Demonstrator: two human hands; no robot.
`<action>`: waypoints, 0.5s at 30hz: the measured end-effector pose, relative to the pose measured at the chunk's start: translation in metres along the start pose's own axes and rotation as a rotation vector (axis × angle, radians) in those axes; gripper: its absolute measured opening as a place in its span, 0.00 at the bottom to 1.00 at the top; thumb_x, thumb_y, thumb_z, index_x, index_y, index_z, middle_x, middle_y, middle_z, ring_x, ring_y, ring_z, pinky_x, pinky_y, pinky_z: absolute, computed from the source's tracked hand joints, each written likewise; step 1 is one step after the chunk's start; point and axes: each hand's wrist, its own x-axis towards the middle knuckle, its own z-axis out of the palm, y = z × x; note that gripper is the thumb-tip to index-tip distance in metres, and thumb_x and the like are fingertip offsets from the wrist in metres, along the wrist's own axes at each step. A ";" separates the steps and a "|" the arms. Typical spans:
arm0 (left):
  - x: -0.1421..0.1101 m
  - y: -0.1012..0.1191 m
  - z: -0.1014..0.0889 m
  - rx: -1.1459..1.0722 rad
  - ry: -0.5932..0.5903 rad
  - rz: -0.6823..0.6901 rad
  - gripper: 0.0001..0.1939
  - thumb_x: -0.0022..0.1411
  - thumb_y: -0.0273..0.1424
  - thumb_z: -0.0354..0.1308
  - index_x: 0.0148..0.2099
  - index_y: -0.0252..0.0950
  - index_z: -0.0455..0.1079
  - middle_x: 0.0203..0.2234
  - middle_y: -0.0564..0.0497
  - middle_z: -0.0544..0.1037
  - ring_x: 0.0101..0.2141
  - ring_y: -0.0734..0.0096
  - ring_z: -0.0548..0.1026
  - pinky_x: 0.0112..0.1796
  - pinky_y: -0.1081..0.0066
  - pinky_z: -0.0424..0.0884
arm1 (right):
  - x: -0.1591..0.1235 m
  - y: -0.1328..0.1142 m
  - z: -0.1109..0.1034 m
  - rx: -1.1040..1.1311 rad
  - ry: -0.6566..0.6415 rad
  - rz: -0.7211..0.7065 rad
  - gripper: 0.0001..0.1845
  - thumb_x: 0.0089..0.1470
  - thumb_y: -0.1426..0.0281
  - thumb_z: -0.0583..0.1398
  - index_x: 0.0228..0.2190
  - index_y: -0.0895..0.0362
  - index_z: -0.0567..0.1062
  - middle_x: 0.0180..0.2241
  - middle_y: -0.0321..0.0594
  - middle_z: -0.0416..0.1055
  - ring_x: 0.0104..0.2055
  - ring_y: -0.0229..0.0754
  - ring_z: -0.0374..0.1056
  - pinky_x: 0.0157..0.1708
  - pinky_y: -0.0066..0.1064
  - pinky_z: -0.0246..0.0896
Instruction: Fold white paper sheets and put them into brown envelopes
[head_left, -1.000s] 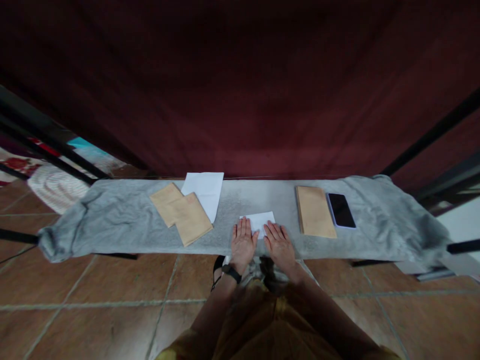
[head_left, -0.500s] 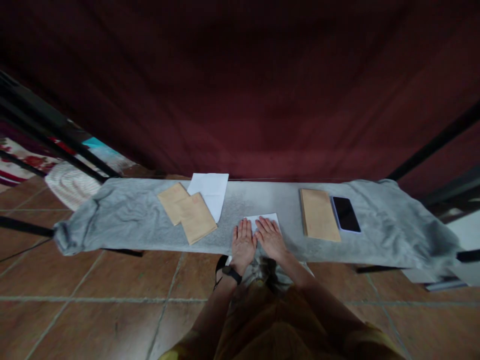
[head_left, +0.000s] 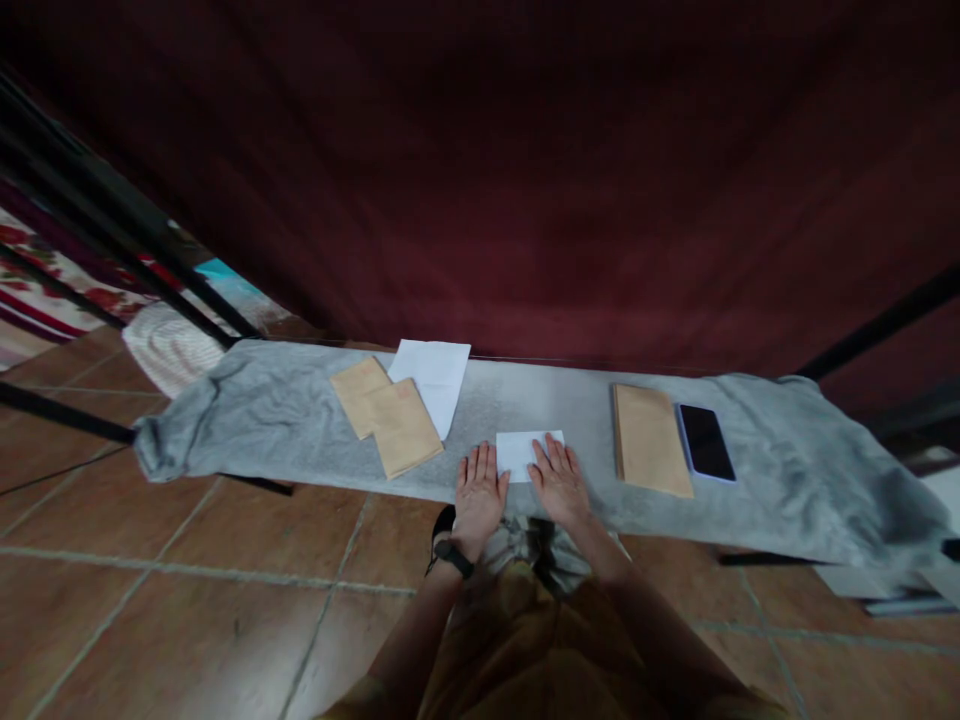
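Note:
A small folded white sheet of paper (head_left: pixel 517 455) lies flat on the grey cloth in front of me. My left hand (head_left: pixel 478 498) rests flat at its left edge, fingers stretched forward, a dark watch on the wrist. Over the paper's right part lies my right hand (head_left: pixel 559 484), its fingers extended and slightly spread. Neither hand grips anything. Left of them are two overlapping brown envelopes (head_left: pixel 405 428), partly covering a larger white sheet (head_left: pixel 439 375). To the right sits a stack of brown envelopes (head_left: pixel 654 440).
A phone (head_left: pixel 707 442) lies right of the envelope stack. The grey cloth (head_left: pixel 285 410) covers a long narrow bench, rumpled at both ends. Behind it hangs a dark red curtain (head_left: pixel 517 220). Black metal bars (head_left: pixel 892 320) stand at the sides, above a tiled floor (head_left: pixel 285 540).
My hands drew close together over the folded paper, then moved apart, the left one sliding to its left edge. The view has turned slightly. Envelopes and phone stay put on the cloth.

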 end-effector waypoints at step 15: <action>-0.009 -0.109 -0.044 0.015 0.179 -0.263 0.19 0.71 0.26 0.46 0.60 0.34 0.69 0.59 0.39 0.72 0.62 0.51 0.66 0.58 0.53 0.66 | 0.001 0.000 0.001 0.007 -0.005 0.005 0.28 0.70 0.62 0.49 0.66 0.58 0.63 0.70 0.51 0.54 0.70 0.54 0.54 0.69 0.49 0.43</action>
